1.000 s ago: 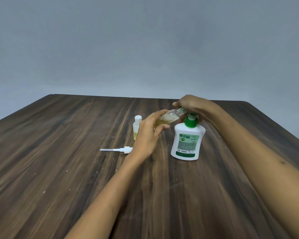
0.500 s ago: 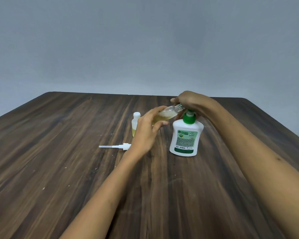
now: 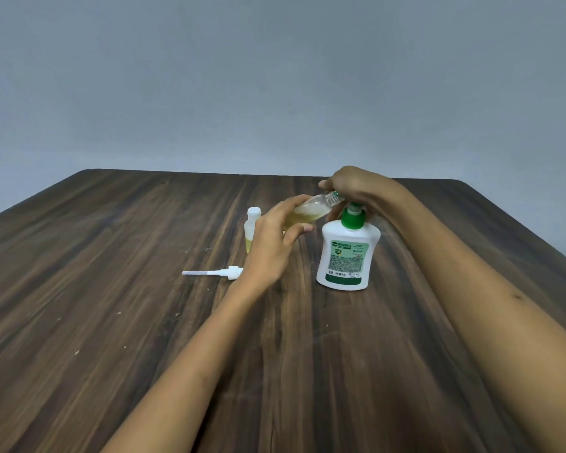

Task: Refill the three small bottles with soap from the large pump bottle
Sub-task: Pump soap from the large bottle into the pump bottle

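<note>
While the left hand [image 3: 272, 246] is gripping a tilted clear bottle [image 3: 311, 210] at the nozzle, the right hand [image 3: 356, 188] is pressing the pump bottle [image 3: 347, 256]; misalignment is risking spillage.

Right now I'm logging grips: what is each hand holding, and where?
Left hand grips the tilted small bottle by its lower body. Right hand covers the large pump bottle's pump head.

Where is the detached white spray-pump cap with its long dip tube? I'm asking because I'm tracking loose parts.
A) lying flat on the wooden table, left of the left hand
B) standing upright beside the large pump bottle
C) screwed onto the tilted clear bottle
A: the detached white spray-pump cap lies flat on the dark wooden table, tube pointing left, beside the left hand.
</note>
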